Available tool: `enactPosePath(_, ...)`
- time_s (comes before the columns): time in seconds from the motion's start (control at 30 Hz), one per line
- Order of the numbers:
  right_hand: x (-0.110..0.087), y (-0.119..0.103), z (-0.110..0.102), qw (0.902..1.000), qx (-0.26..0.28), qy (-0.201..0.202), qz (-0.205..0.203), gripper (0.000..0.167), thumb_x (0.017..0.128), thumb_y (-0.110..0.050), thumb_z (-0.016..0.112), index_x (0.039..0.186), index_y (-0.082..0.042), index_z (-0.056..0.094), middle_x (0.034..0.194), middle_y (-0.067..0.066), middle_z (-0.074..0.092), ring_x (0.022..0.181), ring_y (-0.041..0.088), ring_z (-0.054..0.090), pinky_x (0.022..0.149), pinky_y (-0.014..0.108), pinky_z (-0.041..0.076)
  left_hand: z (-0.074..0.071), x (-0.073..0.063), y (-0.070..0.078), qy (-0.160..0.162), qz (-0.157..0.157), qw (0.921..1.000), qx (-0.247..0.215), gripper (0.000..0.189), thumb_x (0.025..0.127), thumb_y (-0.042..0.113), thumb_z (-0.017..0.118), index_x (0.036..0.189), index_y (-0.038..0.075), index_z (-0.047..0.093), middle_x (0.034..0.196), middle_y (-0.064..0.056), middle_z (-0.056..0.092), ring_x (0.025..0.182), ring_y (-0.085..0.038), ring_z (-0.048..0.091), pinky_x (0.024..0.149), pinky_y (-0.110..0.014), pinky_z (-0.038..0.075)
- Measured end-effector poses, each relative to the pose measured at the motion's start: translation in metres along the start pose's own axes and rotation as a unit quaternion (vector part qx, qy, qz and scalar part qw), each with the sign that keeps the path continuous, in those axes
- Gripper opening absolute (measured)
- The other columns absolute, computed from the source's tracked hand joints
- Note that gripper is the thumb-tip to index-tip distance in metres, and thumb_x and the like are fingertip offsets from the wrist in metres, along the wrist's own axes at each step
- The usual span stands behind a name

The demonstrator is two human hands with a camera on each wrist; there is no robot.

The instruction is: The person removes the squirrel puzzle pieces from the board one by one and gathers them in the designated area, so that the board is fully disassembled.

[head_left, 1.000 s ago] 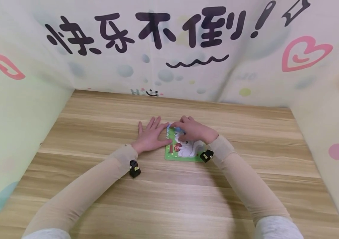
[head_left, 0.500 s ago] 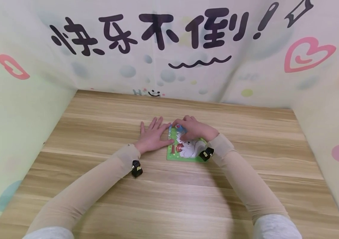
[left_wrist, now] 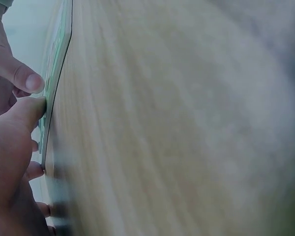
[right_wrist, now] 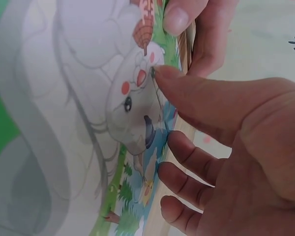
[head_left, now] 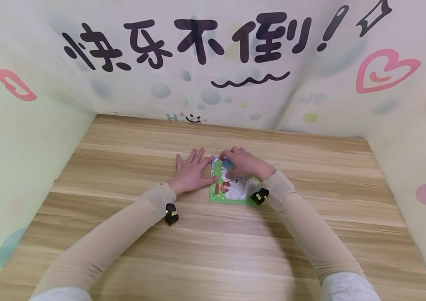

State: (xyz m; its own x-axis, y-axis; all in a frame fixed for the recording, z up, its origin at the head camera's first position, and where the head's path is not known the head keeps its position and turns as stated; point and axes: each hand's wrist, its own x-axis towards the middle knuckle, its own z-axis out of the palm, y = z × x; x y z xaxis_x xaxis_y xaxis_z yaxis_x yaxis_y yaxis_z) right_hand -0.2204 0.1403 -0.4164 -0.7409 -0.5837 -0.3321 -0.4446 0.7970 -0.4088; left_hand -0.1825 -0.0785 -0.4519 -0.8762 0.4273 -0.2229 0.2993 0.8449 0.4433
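Observation:
A small jigsaw puzzle (head_left: 235, 193) with a green border and a white squirrel picture lies on the wooden table. My left hand (head_left: 192, 174) rests beside its left edge with fingers spread. That thumb and index finger touch the edge; in the left wrist view the thumb (left_wrist: 32, 110) lies on the rim. Over the puzzle's upper part is my right hand (head_left: 248, 163), fingers bent. Its thumb and index finger pinch at a puzzle piece (right_wrist: 148, 101) by the squirrel's face, where a dark seam shows. The right index fingertip is mostly hidden behind the thumb in the right wrist view.
The wooden table (head_left: 213, 251) reaches back to a printed cloth wall (head_left: 134, 92) with dark lettering. Pale side walls stand left and right. Each wrist carries a small black camera (head_left: 171, 214).
My right index finger has drawn slightly rightward, closer to the thumb, over the puzzle's top left part. The left hand stays in place against the puzzle. The head view has shifted a little.

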Motion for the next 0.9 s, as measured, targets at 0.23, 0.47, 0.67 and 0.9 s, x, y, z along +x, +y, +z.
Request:
enactPosePath(0.23, -0.001, -0.002, 0.001, 1.0, -0.004, 0.006, 0.0, 0.054, 0.093, -0.017, 0.078, 0.14, -0.004, 0.056, 0.138, 0.021, 0.055, 0.129, 0.038, 0.049, 0.113, 0.053, 0.042, 0.001, 0.001, -0.002, 0.004, 0.0, 1.0, 0.004, 0.081, 0.098, 0.062, 0.059, 0.164, 0.022, 0.034, 0.175, -0.015, 0.003, 0.161, -0.036, -0.005, 0.117, -0.076, -0.011)
enactPosePath(0.47, -0.004, -0.005, 0.002, 0.9999, 0.004, 0.012, 0.005, 0.053, 0.095, -0.016, 0.077, 0.141, -0.004, 0.054, 0.139, 0.022, 0.053, 0.129, 0.038, 0.05, 0.111, 0.054, 0.044, 0.002, 0.001, -0.001, 0.004, 0.001, 1.0, 0.005, 0.081, 0.098, 0.062, 0.059, 0.165, 0.022, 0.034, 0.175, -0.015, 0.003, 0.161, -0.037, -0.004, 0.117, -0.076, -0.012)
enactPosePath(0.67, -0.005, -0.002, 0.004, 0.9997, 0.003, 0.024, -0.004, 0.053, 0.095, -0.017, 0.078, 0.14, -0.003, 0.054, 0.138, 0.022, 0.055, 0.129, 0.038, 0.052, 0.111, 0.054, 0.044, 0.002, 0.001, 0.0, 0.002, -0.001, 1.0, 0.0, 0.081, 0.099, 0.062, 0.06, 0.165, 0.022, 0.033, 0.175, -0.014, 0.002, 0.161, -0.037, -0.005, 0.117, -0.075, -0.013)
enactPosePath(0.9, -0.004, 0.005, 0.013, 0.9977, -0.002, 0.061, -0.031, 0.051, 0.094, -0.017, 0.078, 0.139, -0.001, 0.057, 0.134, 0.021, 0.059, 0.125, 0.036, 0.055, 0.109, 0.051, 0.047, 0.006, 0.001, -0.002, 0.01, -0.003, 0.9999, 0.003, 0.081, 0.099, 0.06, 0.059, 0.164, 0.022, 0.033, 0.175, -0.015, 0.003, 0.161, -0.038, -0.004, 0.117, -0.075, -0.013)
